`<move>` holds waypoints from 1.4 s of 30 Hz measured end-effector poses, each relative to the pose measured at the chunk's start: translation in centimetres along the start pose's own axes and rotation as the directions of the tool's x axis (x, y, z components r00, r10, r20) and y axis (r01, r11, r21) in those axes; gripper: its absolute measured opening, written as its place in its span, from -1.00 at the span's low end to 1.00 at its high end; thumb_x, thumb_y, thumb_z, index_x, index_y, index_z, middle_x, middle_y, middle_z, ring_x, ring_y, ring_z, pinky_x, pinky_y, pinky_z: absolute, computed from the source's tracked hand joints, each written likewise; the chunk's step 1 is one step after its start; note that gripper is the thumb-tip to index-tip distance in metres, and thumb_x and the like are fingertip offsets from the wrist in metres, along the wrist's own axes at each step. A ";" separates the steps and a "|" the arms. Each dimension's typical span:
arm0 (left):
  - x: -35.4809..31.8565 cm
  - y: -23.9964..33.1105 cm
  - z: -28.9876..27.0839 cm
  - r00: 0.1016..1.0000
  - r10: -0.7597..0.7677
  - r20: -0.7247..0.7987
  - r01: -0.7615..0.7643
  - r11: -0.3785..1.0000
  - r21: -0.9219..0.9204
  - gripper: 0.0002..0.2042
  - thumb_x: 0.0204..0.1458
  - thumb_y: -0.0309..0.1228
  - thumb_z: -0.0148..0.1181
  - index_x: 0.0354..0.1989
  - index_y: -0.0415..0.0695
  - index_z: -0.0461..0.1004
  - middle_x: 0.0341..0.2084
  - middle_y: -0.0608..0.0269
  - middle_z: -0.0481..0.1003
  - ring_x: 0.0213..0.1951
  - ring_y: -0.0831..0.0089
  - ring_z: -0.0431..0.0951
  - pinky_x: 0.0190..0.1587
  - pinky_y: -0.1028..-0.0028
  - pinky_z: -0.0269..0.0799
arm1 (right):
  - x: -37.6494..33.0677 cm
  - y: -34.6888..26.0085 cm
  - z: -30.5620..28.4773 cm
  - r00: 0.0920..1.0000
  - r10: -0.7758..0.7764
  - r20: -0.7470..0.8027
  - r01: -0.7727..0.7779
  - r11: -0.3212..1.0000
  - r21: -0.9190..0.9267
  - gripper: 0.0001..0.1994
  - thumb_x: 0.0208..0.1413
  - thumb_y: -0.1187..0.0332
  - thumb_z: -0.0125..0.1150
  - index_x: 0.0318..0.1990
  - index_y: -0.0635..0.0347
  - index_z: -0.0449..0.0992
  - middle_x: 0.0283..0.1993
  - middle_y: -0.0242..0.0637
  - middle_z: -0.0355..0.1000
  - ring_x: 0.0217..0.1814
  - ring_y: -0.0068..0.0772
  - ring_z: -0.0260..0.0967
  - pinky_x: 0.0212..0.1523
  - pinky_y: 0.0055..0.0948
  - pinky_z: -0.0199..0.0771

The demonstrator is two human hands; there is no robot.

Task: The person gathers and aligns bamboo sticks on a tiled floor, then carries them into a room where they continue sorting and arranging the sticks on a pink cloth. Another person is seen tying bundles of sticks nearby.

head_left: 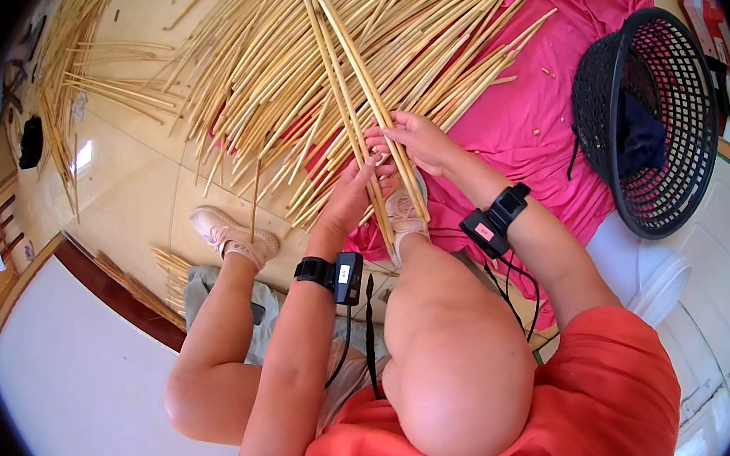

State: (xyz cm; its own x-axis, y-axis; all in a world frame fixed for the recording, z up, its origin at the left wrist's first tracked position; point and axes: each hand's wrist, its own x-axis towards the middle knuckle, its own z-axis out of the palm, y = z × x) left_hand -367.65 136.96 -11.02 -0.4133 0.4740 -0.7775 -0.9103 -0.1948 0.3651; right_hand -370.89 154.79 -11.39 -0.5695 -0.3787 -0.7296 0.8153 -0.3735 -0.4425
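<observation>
My left hand (355, 194) is closed around a long pale-yellow cane (337, 78) that slants from the upper left down toward my shoe. Just to its right, my right hand (419, 143) grips another cane (354, 51), which looks thicker or doubled. The two lengths nearly meet at their far ends and spread apart toward me. My fingertips are close together where the canes pass between them. Beneath and beyond lies a broad heap of similar canes (266, 69), fanned out over a pink cloth (540, 148).
A black plastic basket (585, 91) with dark cloth (639, 136) inside leans at the right. More canes (73, 24) lie along the far left of the floor (137, 171). A white container (662, 287) stands below the basket. My legs and pink shoes frame the near side.
</observation>
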 end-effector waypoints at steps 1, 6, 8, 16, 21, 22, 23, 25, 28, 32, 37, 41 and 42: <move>0.1 -0.3 0.2 1.000 0.014 -0.007 -0.014 1.000 -0.007 -0.69 0.22 -0.28 -0.14 0.06 -0.16 0.22 -0.21 0.13 0.44 -0.19 0.37 0.49 -0.12 0.39 0.43 | 0.7 0.5 -0.1 0.999 -0.029 -0.021 0.030 0.999 0.035 -0.73 0.20 0.39 -0.04 0.02 0.31 0.27 -0.01 -0.14 0.38 -0.04 -0.42 0.39 -0.12 -0.46 0.53; 0.6 -1.3 0.5 0.995 0.088 -0.048 -0.091 0.995 -0.052 -0.73 0.21 -0.31 -0.12 0.00 -0.18 0.24 -0.20 0.11 0.43 -0.19 0.34 0.49 -0.08 0.35 0.43 | 2.6 0.7 0.2 0.986 -0.162 -0.043 0.165 0.983 0.077 -0.74 0.18 0.40 -0.01 -0.01 0.30 0.28 -0.10 -0.15 0.42 -0.11 -0.41 0.41 -0.28 -0.40 0.57; 0.7 -0.7 0.7 0.989 0.145 -0.036 -0.146 0.989 -0.015 -0.67 0.22 -0.31 -0.16 0.10 -0.20 0.17 -0.08 -0.01 0.40 -0.03 0.18 0.45 0.04 0.27 0.39 | 2.4 0.7 0.3 0.986 -0.155 -0.062 0.162 0.980 0.119 -0.73 0.19 0.40 -0.02 0.00 0.30 0.27 -0.12 -0.16 0.43 -0.09 -0.41 0.41 -0.27 -0.40 0.57; -0.3 0.4 0.6 0.986 0.107 -0.124 -0.101 0.993 0.056 -0.67 0.23 -0.28 -0.17 0.11 -0.15 0.19 -0.21 0.16 0.44 -0.22 0.36 0.51 -0.24 0.43 0.50 | 1.9 2.2 1.6 0.998 -0.067 0.013 0.068 0.978 -0.197 -0.72 0.16 0.37 0.02 0.00 0.26 0.31 -0.34 -0.30 0.44 -0.54 -0.55 0.37 -0.59 -0.58 0.40; -1.6 -0.2 -1.2 0.982 0.147 -0.122 -0.119 0.971 0.209 -0.73 0.22 -0.31 -0.14 0.02 -0.16 0.26 -0.29 0.21 0.47 -0.36 0.48 0.48 -0.30 0.51 0.46 | 2.9 4.5 1.3 0.974 -0.099 0.203 0.114 0.992 -0.062 -0.76 0.16 0.40 0.03 -0.05 0.31 0.38 -0.44 -0.34 0.43 -0.60 -0.60 0.27 -0.63 -0.59 0.29; -2.0 -0.5 -1.5 0.978 0.173 -0.119 -0.141 0.961 0.236 -0.73 0.22 -0.31 -0.14 0.02 -0.16 0.26 -0.29 0.21 0.47 -0.36 0.48 0.48 -0.29 0.51 0.46 | 2.8 5.0 1.2 0.976 -0.096 0.194 0.118 0.988 -0.104 -0.77 0.17 0.39 0.03 -0.06 0.30 0.39 -0.43 -0.35 0.43 -0.58 -0.62 0.27 -0.58 -0.61 0.30; -2.9 -0.2 -0.6 0.974 0.169 -0.148 -0.139 0.971 0.195 -0.73 0.23 -0.35 -0.16 0.02 -0.21 0.26 -0.33 0.20 0.47 -0.39 0.50 0.46 -0.31 0.52 0.45 | 2.3 4.9 1.7 0.978 -0.095 0.185 0.123 0.981 -0.148 -0.77 0.17 0.38 0.04 -0.07 0.29 0.40 -0.42 -0.37 0.43 -0.55 -0.64 0.28 -0.53 -0.62 0.31; -3.4 -1.1 -1.1 0.974 0.132 -0.184 -0.105 0.983 0.147 -0.73 0.23 -0.35 -0.17 0.03 -0.19 0.25 -0.34 0.21 0.46 -0.41 0.50 0.47 -0.33 0.51 0.46 | 2.2 5.6 1.4 0.973 -0.048 0.225 0.094 0.975 -0.201 -0.76 0.17 0.37 0.05 -0.07 0.29 0.42 -0.34 -0.37 0.46 -0.42 -0.64 0.34 -0.36 -0.61 0.38; -3.8 -1.6 -0.8 0.969 0.141 -0.205 -0.105 0.979 0.177 -0.78 0.23 -0.31 -0.15 -0.06 -0.13 0.29 -0.44 0.30 0.42 -0.52 0.55 0.42 -0.45 0.55 0.42 | 1.6 7.1 1.3 0.972 -0.116 0.203 0.160 0.962 -0.220 -0.73 0.16 0.37 0.06 -0.02 0.30 0.41 -0.26 -0.35 0.47 -0.28 -0.61 0.40 -0.27 -0.61 0.43; -3.9 -2.0 -1.8 0.958 0.174 -0.229 -0.109 0.956 0.273 -0.83 0.21 -0.27 -0.09 -0.26 -0.10 0.32 -0.59 0.40 0.35 -0.61 0.66 0.31 -0.58 0.66 0.25 | 1.2 5.0 0.3 0.996 -0.075 0.054 0.091 0.876 -0.474 -0.67 0.17 0.21 0.07 -0.04 0.25 0.45 -0.20 -0.34 0.49 -0.20 -0.56 0.43 -0.24 -0.58 0.45; -3.5 -1.9 -3.3 0.953 0.209 -0.220 -0.165 0.965 0.203 -0.79 0.18 -0.27 -0.01 -0.19 -0.16 0.36 -0.66 0.44 0.28 -0.63 0.68 0.24 -0.61 0.66 0.13 | 1.7 1.8 -4.4 0.825 -0.563 -0.048 0.159 0.312 -0.937 -0.73 0.07 0.30 0.09 -0.07 0.10 0.45 -0.39 -0.19 0.47 -0.41 -0.29 0.45 -0.36 -0.35 0.43; -3.7 -1.3 -3.3 0.946 0.215 -0.243 -0.157 0.959 0.236 -0.76 0.17 -0.28 -0.01 -0.10 -0.17 0.36 -0.67 0.46 0.25 -0.64 0.68 0.23 -0.61 0.66 0.13 | 0.9 1.3 -6.6 0.747 -0.663 -0.046 0.112 0.193 -0.975 -0.73 0.04 0.34 0.08 -0.06 0.04 0.44 -0.39 -0.12 0.45 -0.38 -0.12 0.42 -0.35 -0.26 0.40; -3.7 -1.3 -3.1 0.941 0.217 -0.260 -0.150 0.956 0.254 -0.77 0.18 -0.29 -0.01 -0.11 -0.17 0.36 -0.67 0.46 0.25 -0.64 0.67 0.23 -0.61 0.66 0.14 | 0.7 1.6 -7.2 0.732 -0.681 -0.032 0.128 0.183 -0.975 -0.73 0.05 0.34 0.07 -0.06 0.03 0.44 -0.38 -0.11 0.45 -0.37 -0.10 0.42 -0.35 -0.26 0.40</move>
State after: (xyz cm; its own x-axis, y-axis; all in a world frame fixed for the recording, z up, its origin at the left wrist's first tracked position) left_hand -365.02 132.75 -10.17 -0.5920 0.1800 -0.7856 -0.8023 -0.0396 0.5955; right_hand -369.25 160.02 -16.30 -0.9684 0.0041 -0.2492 0.1787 0.7081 -0.6831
